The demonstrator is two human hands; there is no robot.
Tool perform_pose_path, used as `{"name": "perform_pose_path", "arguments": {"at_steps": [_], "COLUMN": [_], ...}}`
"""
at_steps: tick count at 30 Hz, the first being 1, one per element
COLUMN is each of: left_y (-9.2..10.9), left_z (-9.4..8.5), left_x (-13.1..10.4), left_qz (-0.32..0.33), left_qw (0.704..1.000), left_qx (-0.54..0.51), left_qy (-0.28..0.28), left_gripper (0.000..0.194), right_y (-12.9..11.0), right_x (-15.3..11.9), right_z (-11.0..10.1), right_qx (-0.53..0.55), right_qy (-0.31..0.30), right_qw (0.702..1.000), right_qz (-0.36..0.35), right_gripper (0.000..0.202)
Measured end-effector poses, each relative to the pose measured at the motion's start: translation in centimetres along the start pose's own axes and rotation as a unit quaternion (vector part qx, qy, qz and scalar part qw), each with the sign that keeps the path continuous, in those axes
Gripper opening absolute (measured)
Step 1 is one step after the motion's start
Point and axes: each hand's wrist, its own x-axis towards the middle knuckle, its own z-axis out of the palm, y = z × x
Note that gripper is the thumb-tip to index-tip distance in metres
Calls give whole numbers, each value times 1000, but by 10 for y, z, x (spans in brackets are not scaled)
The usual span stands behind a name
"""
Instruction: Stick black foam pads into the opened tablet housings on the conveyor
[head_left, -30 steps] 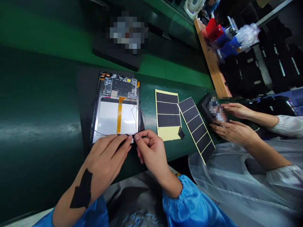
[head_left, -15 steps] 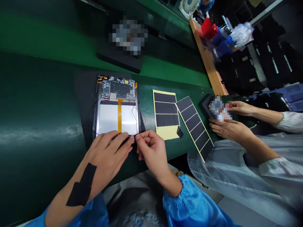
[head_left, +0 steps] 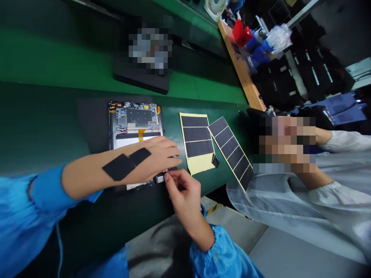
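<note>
An opened tablet-like device [head_left: 136, 116] lies on a dark mat, its circuit board at the far end. My left hand [head_left: 158, 156] reaches across its near half, palm down, fingers bent toward the right edge; its fingertips meet nothing I can make out clearly. Two black pieces of tape stick to the back of that hand and wrist. My right hand [head_left: 184, 189] pinches at the device's near right corner, beside a small silver part [head_left: 160, 178]. What lies between its fingertips is too small to tell. Part of the device is hidden under my left hand.
Two sheets of black stickers, one yellow-backed [head_left: 198, 134] and one slanted [head_left: 232, 148], lie right of the device. A co-worker's hands, blurred out, work at the far right. A black block [head_left: 140, 83] sits at the back. A wooden edge [head_left: 243, 73] runs behind.
My left hand has swung further over the device, covering its middle, with the forearm now more level. My right hand stays near the corner, where a silver part now shows. The camera view has shifted slightly.
</note>
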Motion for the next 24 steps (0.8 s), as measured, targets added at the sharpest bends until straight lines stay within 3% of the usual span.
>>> {"name": "perform_pose_path", "arguments": {"at_steps": [2,6,10,17,24], "left_y": [-11,-20,-22,-37,-40], "left_z": [-7,-18,-16,3,5], "left_x": [12,29,41,43,33], "left_qz": [13,13,50,173,164], "left_qw": [999,991,982,975,964], "left_qx": [-25,-81,-78,-121,-203], "left_qy": [-37,-107,-163,-63,-46], "left_gripper": [12,25,26,22,22], "right_y": [1,-1,-3,-9,-22], "right_x": [-3,-7,-10,-14,-10], "right_z": [2,6,9,14,13], "right_qx": [-10,-36,-58,-85,-80], "right_qy": [15,52,83,110,96], "right_qw": [1000,998,994,990,992], "right_qz": [-1,-16,-29,-39,-3], "right_gripper": [21,19,18,13,15]}}
